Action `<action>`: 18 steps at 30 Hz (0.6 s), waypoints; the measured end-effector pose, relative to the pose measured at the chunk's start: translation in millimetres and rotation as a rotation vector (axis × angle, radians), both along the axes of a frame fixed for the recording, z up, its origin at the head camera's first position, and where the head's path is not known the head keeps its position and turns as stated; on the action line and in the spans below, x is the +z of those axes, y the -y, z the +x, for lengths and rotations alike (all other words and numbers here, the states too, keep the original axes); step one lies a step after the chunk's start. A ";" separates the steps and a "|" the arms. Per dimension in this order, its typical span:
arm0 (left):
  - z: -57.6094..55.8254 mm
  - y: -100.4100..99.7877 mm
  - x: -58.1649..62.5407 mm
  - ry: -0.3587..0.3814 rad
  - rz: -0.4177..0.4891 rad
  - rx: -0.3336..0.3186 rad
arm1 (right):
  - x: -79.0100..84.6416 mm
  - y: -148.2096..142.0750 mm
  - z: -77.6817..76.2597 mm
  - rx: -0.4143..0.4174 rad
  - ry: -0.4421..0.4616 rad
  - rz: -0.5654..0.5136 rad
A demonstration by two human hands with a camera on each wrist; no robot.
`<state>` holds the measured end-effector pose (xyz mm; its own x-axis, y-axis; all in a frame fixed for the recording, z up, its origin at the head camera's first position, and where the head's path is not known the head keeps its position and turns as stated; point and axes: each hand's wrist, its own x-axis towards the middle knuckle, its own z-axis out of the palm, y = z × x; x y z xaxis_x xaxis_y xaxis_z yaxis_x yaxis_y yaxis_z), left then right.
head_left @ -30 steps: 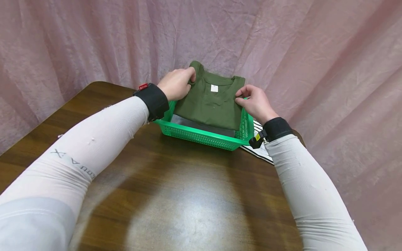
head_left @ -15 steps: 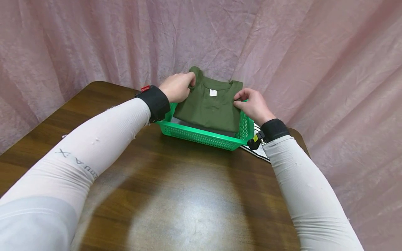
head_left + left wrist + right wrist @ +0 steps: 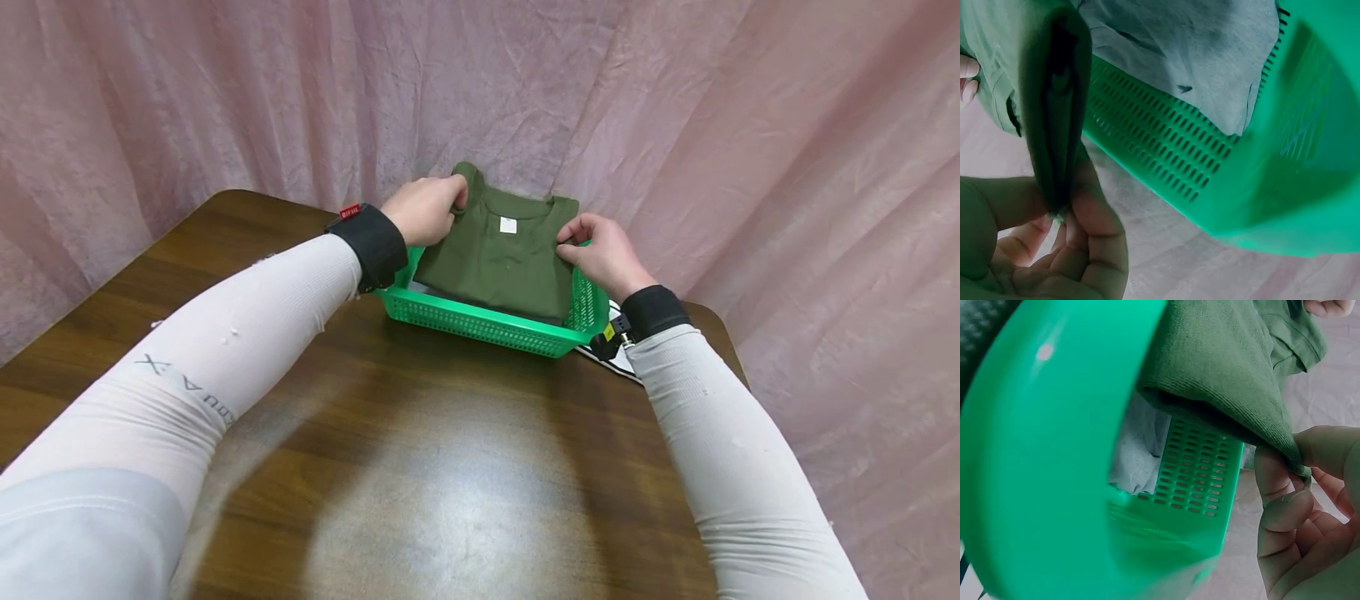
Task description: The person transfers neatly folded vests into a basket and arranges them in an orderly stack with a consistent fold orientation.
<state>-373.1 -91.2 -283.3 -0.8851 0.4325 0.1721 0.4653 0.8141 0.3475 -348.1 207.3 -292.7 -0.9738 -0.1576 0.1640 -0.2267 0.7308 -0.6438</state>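
Note:
A folded olive green T-shirt (image 3: 502,258) with a white neck label leans over the green plastic basket (image 3: 480,327), its lower fold down inside. At the shirt's left shoulder, my left hand (image 3: 426,208) pinches the cloth; the left wrist view shows thumb and fingers closed on the folded edge (image 3: 1060,125). My right hand (image 3: 606,254) pinches the opposite side of the shirt, its fingertips gripping a corner in the right wrist view. Under the shirt, a grey folded garment (image 3: 1179,56) lies in the basket.
A black-and-white striped cloth (image 3: 611,358) lies on the brown wooden table (image 3: 420,467), right of the basket and partly hidden by it and the right wrist. A pink curtain (image 3: 675,100) hangs behind the table.
Both hands have kept their pinch on the T-shirt. The shirt has come down slightly into the basket, covering more of the grey garment, and the right hand has shifted a little left and down.

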 end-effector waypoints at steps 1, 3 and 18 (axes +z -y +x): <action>0.1 -0.2 -0.7 0.002 -0.002 -0.001 | -1.1 -0.1 -0.2 0.002 0.000 0.006; 0.4 -0.7 -2.1 0.000 -0.008 -0.006 | -3.1 -0.6 -0.2 0.003 0.001 0.019; 5.6 0.4 -1.6 0.029 -0.062 -0.036 | -10.3 2.4 -0.2 0.021 0.024 0.040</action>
